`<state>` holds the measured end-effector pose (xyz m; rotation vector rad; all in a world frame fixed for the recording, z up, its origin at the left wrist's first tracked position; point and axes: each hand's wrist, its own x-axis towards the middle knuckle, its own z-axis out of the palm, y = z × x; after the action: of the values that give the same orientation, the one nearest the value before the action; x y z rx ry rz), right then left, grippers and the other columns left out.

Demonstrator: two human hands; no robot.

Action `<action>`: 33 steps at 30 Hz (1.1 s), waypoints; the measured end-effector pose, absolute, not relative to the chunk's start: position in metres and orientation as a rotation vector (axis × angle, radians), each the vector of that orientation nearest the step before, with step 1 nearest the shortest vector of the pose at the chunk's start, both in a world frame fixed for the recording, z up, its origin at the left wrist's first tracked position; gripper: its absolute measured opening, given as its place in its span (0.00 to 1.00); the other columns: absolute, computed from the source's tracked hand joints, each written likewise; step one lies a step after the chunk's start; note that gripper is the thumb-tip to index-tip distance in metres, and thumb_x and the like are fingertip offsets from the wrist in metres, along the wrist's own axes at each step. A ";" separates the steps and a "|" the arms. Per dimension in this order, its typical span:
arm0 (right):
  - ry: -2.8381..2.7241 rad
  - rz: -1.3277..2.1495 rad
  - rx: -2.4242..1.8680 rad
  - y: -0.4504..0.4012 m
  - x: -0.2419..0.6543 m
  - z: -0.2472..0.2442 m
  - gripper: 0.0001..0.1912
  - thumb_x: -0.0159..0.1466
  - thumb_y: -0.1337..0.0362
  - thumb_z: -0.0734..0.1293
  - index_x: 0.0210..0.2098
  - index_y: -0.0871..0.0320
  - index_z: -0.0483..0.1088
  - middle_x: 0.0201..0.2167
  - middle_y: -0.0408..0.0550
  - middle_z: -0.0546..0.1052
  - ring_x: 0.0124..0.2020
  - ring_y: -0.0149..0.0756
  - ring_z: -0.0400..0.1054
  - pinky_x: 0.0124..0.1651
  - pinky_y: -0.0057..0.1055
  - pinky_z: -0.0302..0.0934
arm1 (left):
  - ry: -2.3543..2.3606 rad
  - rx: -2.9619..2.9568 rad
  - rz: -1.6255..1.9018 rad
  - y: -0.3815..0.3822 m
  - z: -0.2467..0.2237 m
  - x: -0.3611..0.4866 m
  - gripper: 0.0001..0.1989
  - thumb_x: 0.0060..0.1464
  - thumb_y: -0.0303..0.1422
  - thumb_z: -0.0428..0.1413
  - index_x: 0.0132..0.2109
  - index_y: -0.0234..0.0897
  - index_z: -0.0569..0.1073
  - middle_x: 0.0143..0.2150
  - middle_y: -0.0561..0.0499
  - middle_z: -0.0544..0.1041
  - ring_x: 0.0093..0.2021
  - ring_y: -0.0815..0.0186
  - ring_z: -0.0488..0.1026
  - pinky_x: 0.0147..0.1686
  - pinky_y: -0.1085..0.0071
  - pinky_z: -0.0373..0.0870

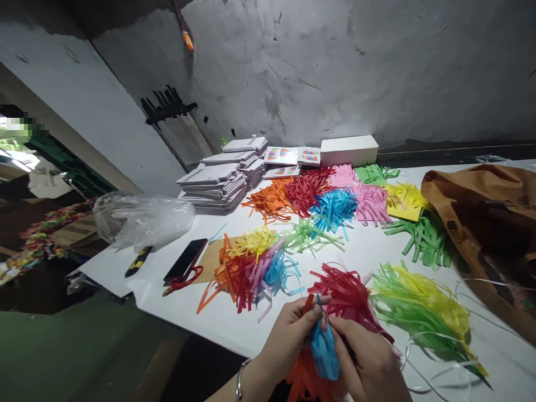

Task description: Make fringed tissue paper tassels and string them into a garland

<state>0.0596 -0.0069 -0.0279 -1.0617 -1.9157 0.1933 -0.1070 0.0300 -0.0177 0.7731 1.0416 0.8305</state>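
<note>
My left hand is closed near the front edge of the table, pinching tissue paper between thumb and fingers. An orange tip pokes out above it, and an orange fringed tissue tassel hangs below. My right hand is closed beside it, its fingers on a blue tissue paper piece that dangles between both hands. A narrow blue twist stands up at the fingertips. How the blue and orange pieces join is hidden by my fingers. Just beyond my hands lies a red tissue tassel.
Green and yellow tassels lie at right with white string, near a brown bag. A multicoloured tassel bundle, phone and yellow-black cutter lie left. Behind are stacked white packets and a white box.
</note>
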 end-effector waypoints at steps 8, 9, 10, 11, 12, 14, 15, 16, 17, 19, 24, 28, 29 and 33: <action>-1.910 0.189 -1.081 -0.005 0.060 -0.028 0.13 0.72 0.66 0.57 0.43 0.58 0.73 0.33 0.49 0.81 0.31 0.35 0.78 0.32 0.25 0.70 | 0.998 0.945 0.838 0.033 -0.017 -0.107 0.22 0.47 0.50 0.66 0.26 0.32 0.77 0.24 0.52 0.70 0.24 0.71 0.60 0.26 0.75 0.55; -1.901 0.225 -1.087 -0.005 0.061 -0.031 0.13 0.72 0.66 0.57 0.44 0.58 0.73 0.35 0.49 0.82 0.32 0.35 0.79 0.34 0.24 0.70 | 1.001 0.985 0.829 0.033 -0.016 -0.107 0.22 0.48 0.49 0.65 0.26 0.32 0.77 0.24 0.51 0.70 0.25 0.71 0.61 0.27 0.75 0.56; -1.872 0.270 -1.099 -0.005 0.061 -0.033 0.12 0.71 0.65 0.58 0.45 0.57 0.73 0.36 0.50 0.82 0.34 0.35 0.79 0.37 0.24 0.71 | 1.009 1.029 0.820 0.033 -0.015 -0.107 0.21 0.49 0.48 0.65 0.25 0.32 0.77 0.24 0.51 0.71 0.26 0.70 0.61 0.28 0.74 0.56; -1.824 0.328 -1.119 -0.004 0.061 -0.036 0.12 0.71 0.64 0.59 0.46 0.57 0.73 0.38 0.50 0.82 0.36 0.36 0.79 0.39 0.25 0.71 | 1.021 1.073 0.810 0.033 -0.015 -0.108 0.20 0.50 0.47 0.64 0.25 0.32 0.77 0.25 0.50 0.71 0.27 0.69 0.62 0.29 0.74 0.57; -1.761 0.410 -1.147 -0.004 0.061 -0.037 0.11 0.71 0.63 0.60 0.46 0.57 0.74 0.38 0.50 0.82 0.36 0.36 0.79 0.39 0.24 0.71 | 1.034 1.113 0.802 0.033 -0.014 -0.108 0.19 0.51 0.45 0.63 0.25 0.33 0.77 0.25 0.50 0.72 0.27 0.68 0.63 0.29 0.74 0.58; -1.615 0.668 -1.212 -0.004 0.058 -0.038 0.13 0.70 0.57 0.61 0.46 0.56 0.75 0.32 0.48 0.80 0.30 0.35 0.77 0.31 0.23 0.70 | 1.060 1.208 0.798 0.033 -0.012 -0.110 0.16 0.53 0.41 0.61 0.25 0.33 0.77 0.25 0.50 0.72 0.28 0.67 0.65 0.30 0.73 0.60; -1.534 0.821 -1.238 -0.005 0.057 -0.037 0.15 0.70 0.54 0.62 0.46 0.56 0.75 0.27 0.46 0.79 0.25 0.33 0.74 0.26 0.22 0.67 | 1.073 1.274 0.803 0.032 -0.012 -0.110 0.15 0.55 0.40 0.59 0.26 0.33 0.77 0.25 0.50 0.73 0.28 0.66 0.66 0.30 0.73 0.60; -1.453 0.960 -1.258 -0.005 0.055 -0.036 0.18 0.70 0.51 0.62 0.47 0.56 0.75 0.24 0.44 0.76 0.21 0.32 0.71 0.22 0.22 0.64 | 1.084 1.358 0.811 0.032 -0.011 -0.111 0.14 0.56 0.38 0.58 0.26 0.34 0.77 0.26 0.50 0.74 0.29 0.66 0.67 0.31 0.72 0.61; -1.380 1.069 -1.271 -0.005 0.053 -0.034 0.20 0.69 0.49 0.62 0.47 0.56 0.74 0.21 0.42 0.74 0.19 0.31 0.68 0.20 0.22 0.62 | 1.093 1.449 0.825 0.031 -0.010 -0.111 0.13 0.57 0.36 0.56 0.28 0.34 0.78 0.26 0.50 0.74 0.30 0.65 0.68 0.32 0.72 0.62; -1.301 1.195 -1.263 -0.004 0.051 -0.032 0.23 0.68 0.46 0.63 0.48 0.57 0.74 0.20 0.41 0.72 0.18 0.30 0.66 0.21 0.22 0.61 | 1.097 1.603 0.850 0.030 -0.009 -0.112 0.12 0.58 0.33 0.54 0.29 0.34 0.78 0.28 0.49 0.75 0.31 0.65 0.70 0.34 0.72 0.63; -1.381 1.248 -1.214 0.000 0.056 -0.033 0.23 0.67 0.46 0.64 0.50 0.57 0.74 0.20 0.41 0.72 0.19 0.30 0.66 0.22 0.24 0.62 | 1.041 1.691 0.818 0.030 -0.005 -0.116 0.14 0.60 0.34 0.52 0.28 0.35 0.74 0.25 0.52 0.70 0.29 0.67 0.65 0.32 0.73 0.60; -1.572 1.050 -1.275 0.000 0.062 -0.036 0.20 0.68 0.50 0.63 0.52 0.53 0.74 0.23 0.42 0.75 0.19 0.30 0.67 0.25 0.24 0.63 | 0.988 1.501 0.783 0.032 -0.007 -0.119 0.21 0.63 0.44 0.52 0.25 0.34 0.69 0.24 0.53 0.67 0.28 0.68 0.63 0.30 0.73 0.58; -1.594 1.039 -1.273 -0.001 0.062 -0.036 0.20 0.68 0.50 0.63 0.53 0.53 0.74 0.24 0.43 0.75 0.19 0.30 0.67 0.25 0.24 0.63 | 0.980 1.458 0.773 0.033 -0.007 -0.120 0.23 0.62 0.46 0.52 0.25 0.34 0.68 0.24 0.53 0.67 0.27 0.68 0.63 0.29 0.73 0.57; -1.629 1.066 -1.239 -0.001 0.061 -0.034 0.21 0.69 0.52 0.62 0.55 0.54 0.72 0.25 0.43 0.76 0.20 0.31 0.68 0.25 0.24 0.63 | 0.965 1.463 0.745 0.033 -0.006 -0.121 0.24 0.61 0.48 0.53 0.25 0.34 0.69 0.24 0.53 0.67 0.27 0.68 0.63 0.30 0.73 0.58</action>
<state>0.0606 -0.0013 -0.0343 -1.2394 -1.6287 1.0657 -0.1213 0.0328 -0.0061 1.4634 0.9646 0.7451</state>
